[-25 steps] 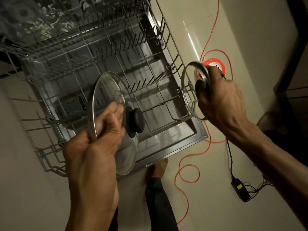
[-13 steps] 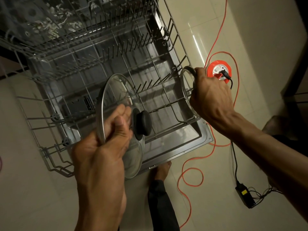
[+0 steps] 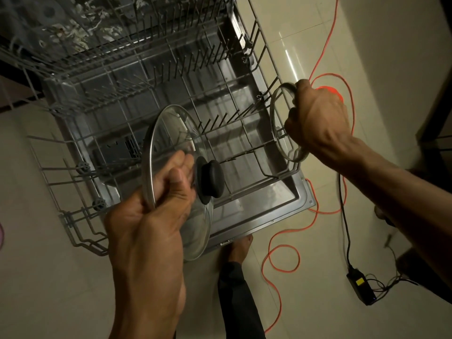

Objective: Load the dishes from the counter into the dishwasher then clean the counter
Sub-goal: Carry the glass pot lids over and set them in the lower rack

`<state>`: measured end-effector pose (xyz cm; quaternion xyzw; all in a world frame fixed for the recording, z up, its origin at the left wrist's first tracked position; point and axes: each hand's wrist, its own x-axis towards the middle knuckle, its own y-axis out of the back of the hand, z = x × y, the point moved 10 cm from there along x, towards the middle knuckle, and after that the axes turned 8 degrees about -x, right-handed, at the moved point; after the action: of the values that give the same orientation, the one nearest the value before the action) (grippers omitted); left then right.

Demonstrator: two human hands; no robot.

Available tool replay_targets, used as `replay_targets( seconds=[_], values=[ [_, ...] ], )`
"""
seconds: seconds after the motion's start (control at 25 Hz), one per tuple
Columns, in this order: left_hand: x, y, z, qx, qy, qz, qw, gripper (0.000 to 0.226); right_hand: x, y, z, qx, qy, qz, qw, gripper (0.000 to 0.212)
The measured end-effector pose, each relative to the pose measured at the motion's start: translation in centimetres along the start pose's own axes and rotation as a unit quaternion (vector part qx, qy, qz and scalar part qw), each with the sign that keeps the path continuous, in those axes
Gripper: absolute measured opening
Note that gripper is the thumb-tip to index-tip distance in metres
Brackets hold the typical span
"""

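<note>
A person stands over a pulled-out lower dishwasher rack (image 3: 151, 99), a glass pot lid in each of the two hands. The left hand (image 3: 149, 223) grips the rim of the larger lid (image 3: 176, 143), thumb and fingers curled around its metal edge, holding it on edge above the near side of the rack with its black knob (image 3: 210, 178) facing right. The right hand (image 3: 318, 116) is clenched around the smaller lid (image 3: 281, 128), which stands nearly upright at the rack's right edge; its lower rim appears to sit among the wires, though the dim light leaves contact uncertain. An orange extension cord (image 3: 281, 245) loops across the tiled floor (image 3: 305, 302) beside the open dishwasher door (image 3: 264, 211), near a black power adapter (image 3: 362, 287). A bare foot (image 3: 238, 248) shows below the door's edge.
</note>
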<state>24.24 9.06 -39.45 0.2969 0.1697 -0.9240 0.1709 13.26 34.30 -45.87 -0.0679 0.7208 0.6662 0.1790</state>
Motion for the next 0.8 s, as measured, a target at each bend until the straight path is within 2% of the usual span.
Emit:
replay_targets(
  seconds=[0.12, 0.44, 0.56, 0.8],
  values=[
    [-0.3, -0.1, -0.2, 0.007, -0.002, -0.004, 1.0, 0.034, 1.5, 0.4, -0.2, -0.002, 0.005, 0.005, 1.0, 0.033],
    [-0.5, -0.2, -0.5, 0.019, -0.003, -0.007, 1.0, 0.037, 4.0, 0.2, -3.3, -0.062, 0.062, -0.04, 0.995, 0.031],
    [-0.5, 0.1, -0.2, 0.02, -0.009, -0.008, 1.0, 0.037, 4.4, 0.0, -3.3, -0.053, 0.055, -0.059, 0.995, 0.036],
    [-0.2, 0.6, 0.2, 0.035, -0.027, -0.033, 0.998, 0.038, 5.2, -0.1, -3.2, -0.042, 0.037, -0.055, 0.997, 0.028]
  ],
)
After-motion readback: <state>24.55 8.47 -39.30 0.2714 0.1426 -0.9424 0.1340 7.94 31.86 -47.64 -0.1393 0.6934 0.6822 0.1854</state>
